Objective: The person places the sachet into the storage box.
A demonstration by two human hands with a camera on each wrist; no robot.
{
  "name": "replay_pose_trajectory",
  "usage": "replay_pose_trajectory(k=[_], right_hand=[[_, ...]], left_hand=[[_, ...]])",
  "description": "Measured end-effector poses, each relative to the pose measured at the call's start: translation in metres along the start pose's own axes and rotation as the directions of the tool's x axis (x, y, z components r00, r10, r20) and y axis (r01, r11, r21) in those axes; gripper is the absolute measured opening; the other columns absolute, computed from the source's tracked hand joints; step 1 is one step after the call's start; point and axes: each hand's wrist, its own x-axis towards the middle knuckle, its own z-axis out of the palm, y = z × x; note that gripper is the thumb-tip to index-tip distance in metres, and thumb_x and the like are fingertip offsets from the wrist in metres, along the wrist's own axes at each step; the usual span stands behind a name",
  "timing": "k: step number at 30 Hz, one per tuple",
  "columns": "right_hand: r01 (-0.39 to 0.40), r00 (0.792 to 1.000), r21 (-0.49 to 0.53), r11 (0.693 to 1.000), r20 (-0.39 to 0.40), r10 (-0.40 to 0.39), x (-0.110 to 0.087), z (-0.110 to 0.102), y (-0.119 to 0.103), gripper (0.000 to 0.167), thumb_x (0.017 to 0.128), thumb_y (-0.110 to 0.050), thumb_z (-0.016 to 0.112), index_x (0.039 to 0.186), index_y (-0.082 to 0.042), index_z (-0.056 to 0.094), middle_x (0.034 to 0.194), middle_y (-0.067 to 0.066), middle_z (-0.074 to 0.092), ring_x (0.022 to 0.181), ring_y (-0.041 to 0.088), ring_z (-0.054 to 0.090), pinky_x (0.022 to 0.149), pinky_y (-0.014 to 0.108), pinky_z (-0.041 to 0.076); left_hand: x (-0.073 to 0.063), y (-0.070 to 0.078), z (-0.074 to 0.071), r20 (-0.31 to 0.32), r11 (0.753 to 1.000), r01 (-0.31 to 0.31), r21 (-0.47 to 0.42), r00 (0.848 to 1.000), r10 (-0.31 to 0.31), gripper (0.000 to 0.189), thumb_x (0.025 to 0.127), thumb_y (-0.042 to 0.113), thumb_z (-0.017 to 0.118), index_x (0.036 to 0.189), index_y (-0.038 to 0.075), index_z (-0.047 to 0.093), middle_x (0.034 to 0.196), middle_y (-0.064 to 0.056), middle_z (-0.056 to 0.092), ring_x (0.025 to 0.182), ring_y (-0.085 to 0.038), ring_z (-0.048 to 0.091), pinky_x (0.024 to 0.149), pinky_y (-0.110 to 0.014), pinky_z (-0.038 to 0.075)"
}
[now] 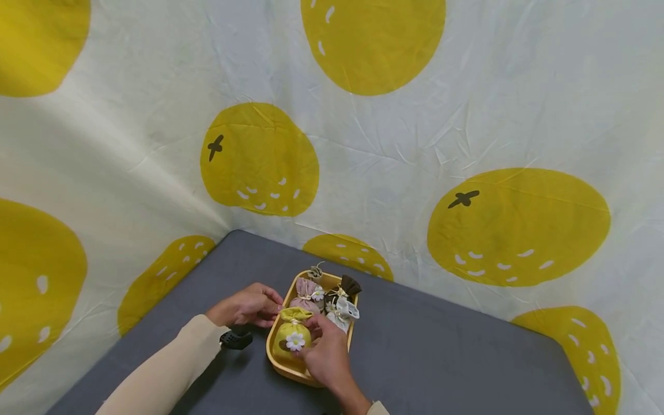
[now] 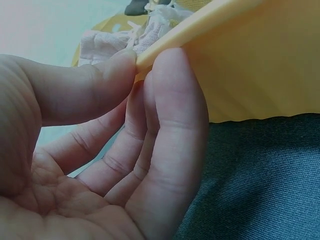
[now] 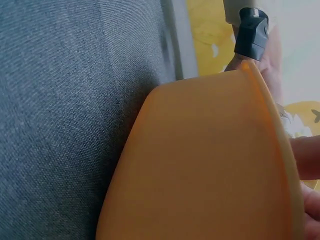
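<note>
A yellow drawstring pouch (image 1: 284,332) with a white flower on its front sits in the near end of a yellow-orange tray (image 1: 294,376). My right hand (image 1: 330,353) holds this pouch from its right side, thumb and fingers around it. At the tray's left side, my left hand (image 1: 254,306) pinches the rim (image 2: 172,31) between thumb and forefinger, as the left wrist view shows closely. In the right wrist view the tray's outer wall (image 3: 200,150) fills the middle and hides most of the right hand.
Behind the yellow pouch, the tray also holds a pink pouch (image 1: 306,288), a dark brown one (image 1: 350,285), a white one (image 1: 342,310) and a beige one (image 1: 315,271). The grey table (image 1: 441,357) meets a fruit-print cloth (image 1: 373,190) at its back and left edges.
</note>
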Motion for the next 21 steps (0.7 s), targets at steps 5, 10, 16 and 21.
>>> replay_pose_trajectory(k=[5,10,16,21], right_hand=[[0.030,0.999,-0.054,0.998,-0.036,-0.032,0.001,0.001,0.001,0.048,0.058,0.010,0.091,0.092,-0.015,0.068,0.084,-0.002,0.069,0.077,0.006,0.061,0.063,0.019,0.049],[0.064,0.993,-0.190,0.980,-0.084,-0.081,0.001,0.006,0.004,0.040,0.061,0.009,0.084,0.089,-0.016,0.071,0.079,-0.004,0.069,0.072,0.005,0.059,0.063,0.021,0.047],[0.122,0.988,-0.426,0.897,-0.032,-0.149,-0.004,0.012,0.004,0.022,0.071,-0.005,0.080,0.091,-0.013,0.079,0.081,-0.001,0.077,0.075,0.017,0.071,0.065,0.033,0.052],[0.154,0.982,-0.439,0.885,-0.029,-0.185,-0.009,0.000,-0.003,0.014,0.077,-0.013,0.080,0.091,-0.013,0.079,0.081,0.002,0.077,0.074,0.020,0.072,0.060,0.033,0.051]], left_hand=[[0.003,0.001,0.000,0.003,1.000,0.000,0.001,1.000,0.000,0.014,0.094,0.001,0.067,0.108,-0.002,0.068,0.084,-0.007,0.070,0.068,-0.015,0.066,0.063,-0.030,0.061],[0.004,0.003,0.001,0.017,1.000,-0.012,0.007,1.000,0.012,0.013,0.095,0.002,0.068,0.107,-0.001,0.068,0.082,-0.006,0.069,0.068,-0.014,0.065,0.063,-0.029,0.061],[0.002,0.001,-0.001,0.008,1.000,-0.005,0.021,1.000,0.005,0.012,0.094,0.003,0.071,0.106,-0.001,0.068,0.082,-0.005,0.068,0.068,-0.015,0.064,0.063,-0.030,0.061],[0.000,0.001,-0.002,0.010,1.000,-0.006,0.022,1.000,0.006,0.013,0.094,0.003,0.071,0.106,-0.001,0.068,0.083,-0.005,0.069,0.069,-0.015,0.065,0.064,-0.031,0.061]])
